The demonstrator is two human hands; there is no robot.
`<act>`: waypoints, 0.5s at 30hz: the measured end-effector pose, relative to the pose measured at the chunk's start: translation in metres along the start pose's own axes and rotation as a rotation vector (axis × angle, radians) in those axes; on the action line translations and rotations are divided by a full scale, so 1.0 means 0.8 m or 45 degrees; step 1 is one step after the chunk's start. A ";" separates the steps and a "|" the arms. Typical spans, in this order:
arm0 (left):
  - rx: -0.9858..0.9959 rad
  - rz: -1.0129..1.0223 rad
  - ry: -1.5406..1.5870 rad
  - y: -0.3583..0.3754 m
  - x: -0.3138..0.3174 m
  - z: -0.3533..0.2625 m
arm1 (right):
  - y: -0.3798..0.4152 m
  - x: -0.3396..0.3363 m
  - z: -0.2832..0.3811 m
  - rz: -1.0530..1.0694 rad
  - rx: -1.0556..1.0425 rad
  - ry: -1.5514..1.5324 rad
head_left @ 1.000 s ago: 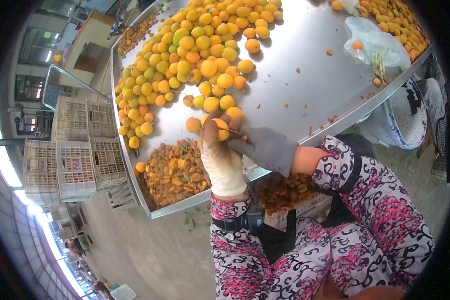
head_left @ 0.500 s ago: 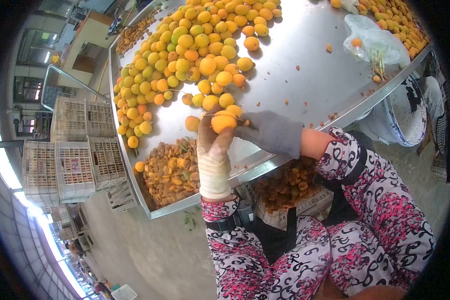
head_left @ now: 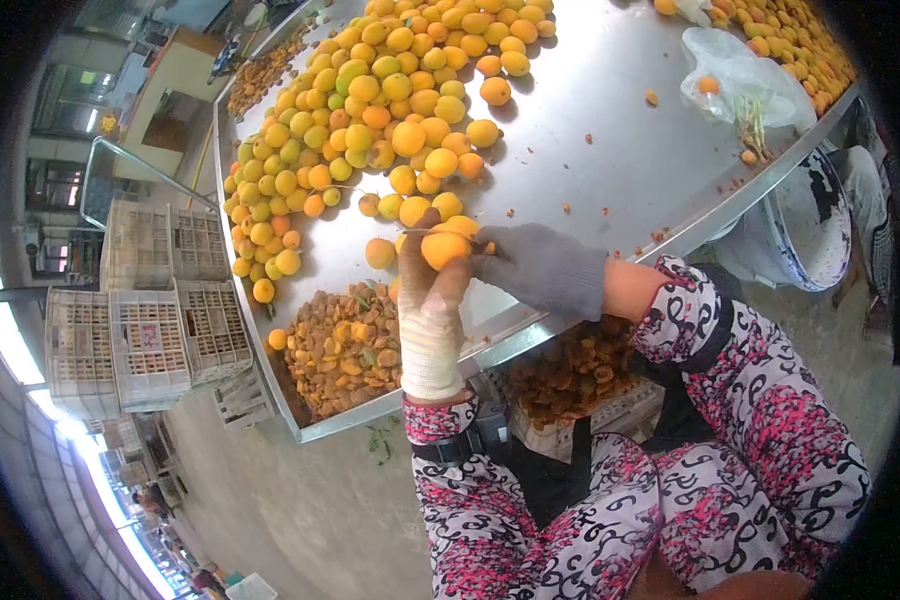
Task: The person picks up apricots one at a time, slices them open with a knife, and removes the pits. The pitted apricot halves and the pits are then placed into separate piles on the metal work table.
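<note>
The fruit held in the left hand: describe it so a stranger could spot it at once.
Start at the big metal table and its heap of yellow-orange fruits. Near the heap's lower end, find the left hand, white at the wrist, beside the grey-gloved right hand. The held fruit is the orange one between the left fingers; its neighbours rest on the table.

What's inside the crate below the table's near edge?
Orange-brown fruit pieces show in the crate. The table hides the crate's far end, and the top layer covers whatever lies deeper.
</note>
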State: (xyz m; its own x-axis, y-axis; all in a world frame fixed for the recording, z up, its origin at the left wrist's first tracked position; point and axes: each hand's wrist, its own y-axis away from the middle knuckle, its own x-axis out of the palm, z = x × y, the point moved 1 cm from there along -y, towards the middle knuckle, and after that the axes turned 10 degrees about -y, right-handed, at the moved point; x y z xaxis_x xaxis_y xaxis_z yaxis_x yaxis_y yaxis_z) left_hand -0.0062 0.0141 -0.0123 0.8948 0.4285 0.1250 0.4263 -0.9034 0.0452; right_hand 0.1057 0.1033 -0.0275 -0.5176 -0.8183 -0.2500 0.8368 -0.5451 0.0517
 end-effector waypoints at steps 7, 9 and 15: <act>0.063 -0.199 -0.039 -0.006 -0.007 0.035 | 0.001 0.015 -0.005 -0.057 -0.005 -0.007; -0.092 -0.245 0.476 -0.012 -0.003 0.047 | 0.002 0.015 -0.002 -0.057 0.015 -0.022; -0.077 -0.245 0.254 -0.011 -0.016 0.045 | 0.005 0.001 0.018 -0.001 0.198 0.017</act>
State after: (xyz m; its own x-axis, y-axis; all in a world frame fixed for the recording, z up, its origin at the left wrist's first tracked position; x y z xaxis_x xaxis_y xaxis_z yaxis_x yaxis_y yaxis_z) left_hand -0.0164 0.0175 -0.0503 0.7522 0.5863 0.3006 0.5715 -0.8076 0.1451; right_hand 0.1059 0.0978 -0.0138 -0.5151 -0.8159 -0.2627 0.7980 -0.5683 0.2006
